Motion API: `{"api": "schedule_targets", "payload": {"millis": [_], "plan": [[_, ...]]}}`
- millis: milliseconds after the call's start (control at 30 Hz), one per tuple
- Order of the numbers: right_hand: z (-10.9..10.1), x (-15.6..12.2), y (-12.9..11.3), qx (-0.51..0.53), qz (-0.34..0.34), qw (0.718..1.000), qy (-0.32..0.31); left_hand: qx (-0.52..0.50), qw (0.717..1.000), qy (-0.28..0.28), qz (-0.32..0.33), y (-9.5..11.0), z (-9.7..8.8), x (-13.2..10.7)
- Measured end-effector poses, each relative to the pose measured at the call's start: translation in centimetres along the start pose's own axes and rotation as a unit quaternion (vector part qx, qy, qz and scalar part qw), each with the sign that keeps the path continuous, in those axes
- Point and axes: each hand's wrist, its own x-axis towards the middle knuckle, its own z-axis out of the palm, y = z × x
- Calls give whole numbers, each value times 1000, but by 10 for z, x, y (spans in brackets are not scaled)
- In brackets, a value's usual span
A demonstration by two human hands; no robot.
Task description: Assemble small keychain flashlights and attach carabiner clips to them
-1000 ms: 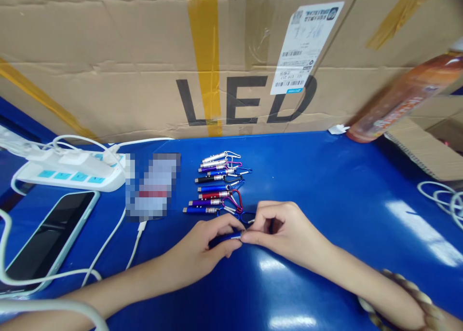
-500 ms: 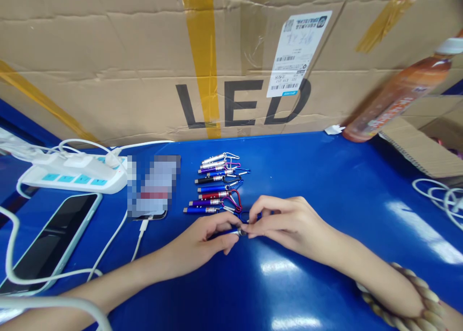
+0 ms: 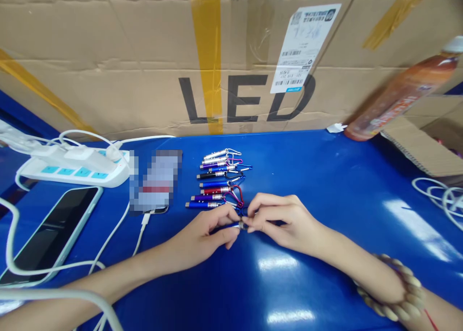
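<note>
The left hand (image 3: 204,235) is curled nearly closed around a small blue penlight (image 3: 232,226), thumb and fingers gripping its barrel over the blue table (image 3: 307,176). The right hand (image 3: 289,221) is bunched, fingertips pinching at the penlight's metal end; from here I can't tell whether that's a separate piece. Just beyond, 9 more penlights (image 3: 214,184) lie in a column, with a power strip (image 3: 82,172) off to the left.

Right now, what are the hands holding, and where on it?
A slim blue tube: the left hand grips its body, while the right hand pinches at its silvery end.
</note>
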Motion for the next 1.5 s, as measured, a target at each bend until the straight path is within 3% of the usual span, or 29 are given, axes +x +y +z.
{"api": "schedule_targets", "payload": {"millis": [433,733,1200,1500], "plan": [[8,1,1,74,18,997,5,64,998,10,-6,4,1,0],[8,-1,-2,6,21,1000,4,78,996,49,24,-1,6,-1],[6,0,-9,-52,28,998,2,94,994,59,13,2,8,-1],[11,1,-11,8,108,994,-6,140,988,61,25,0,10,-3]]}}
